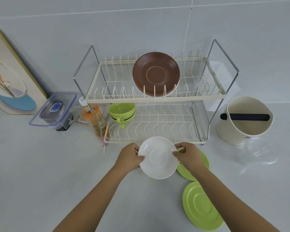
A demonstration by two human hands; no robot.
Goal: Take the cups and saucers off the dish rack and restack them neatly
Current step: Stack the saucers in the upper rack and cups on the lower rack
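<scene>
A white saucer (158,158) is held over the counter just in front of the dish rack (157,99). My left hand (129,156) grips its left rim and my right hand (188,155) pinches its right rim. One green saucer (203,160) lies on the counter under my right hand, partly hidden. Another green saucer (201,206) lies nearer to me. Brown saucers (156,73) stand upright in the rack's top tier, with a white edge behind them. Two green cups (122,111), one nested in the other, sit at the left of the lower tier.
A cream bin with a black bar (244,119) stands right of the rack, with clear plastic lids (256,153) in front of it. An orange drink bottle (94,118), a clear lidded box (54,111) and a framed picture (8,72) are to the left.
</scene>
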